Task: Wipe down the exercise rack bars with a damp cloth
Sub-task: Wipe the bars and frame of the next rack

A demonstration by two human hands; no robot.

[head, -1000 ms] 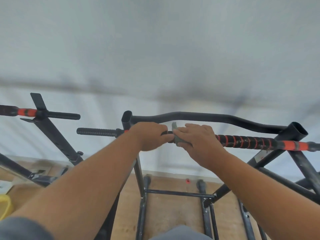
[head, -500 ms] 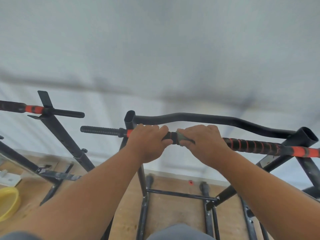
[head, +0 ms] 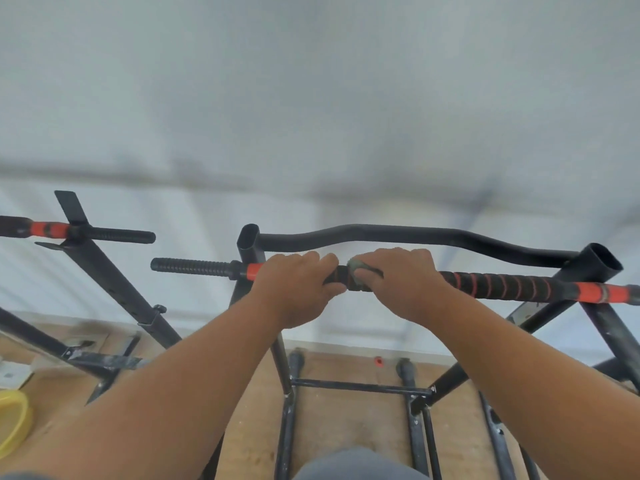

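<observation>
1. hands side by side on the grip bar (head: 502, 285), high on the black rack (head: 250, 251)
2. left hand (head: 294, 285) curled over the bar just right of the left upright, fingers wrapped round the black grip, next to an orange band (head: 254, 270)
3. right hand (head: 405, 285) clasping the bar beside it, fingers folded over a grey-green cloth (head: 358, 268)
4. cloth pressed against the bar between the two hands, mostly hidden under the right fingers, only a small bunched edge showing
5. black grip with orange spiral wrap running right from the right hand, ending in a solid orange section (head: 595, 293) near the right upright (head: 601, 263)
6. curved black bar (head: 381, 234) above and behind the hands, joining the two open-topped uprights
7. ribbed black stub (head: 192, 265) sticking out left of the left upright
8. second rack (head: 104, 268) standing well apart on the left, with its own orange-banded bar
9. yellow bowl (head: 14, 424) at the lower left edge on the wooden floor (head: 346, 420)
10. small red object (head: 378, 360) on the floor by the white wall (head: 311, 98), too small to identify
</observation>
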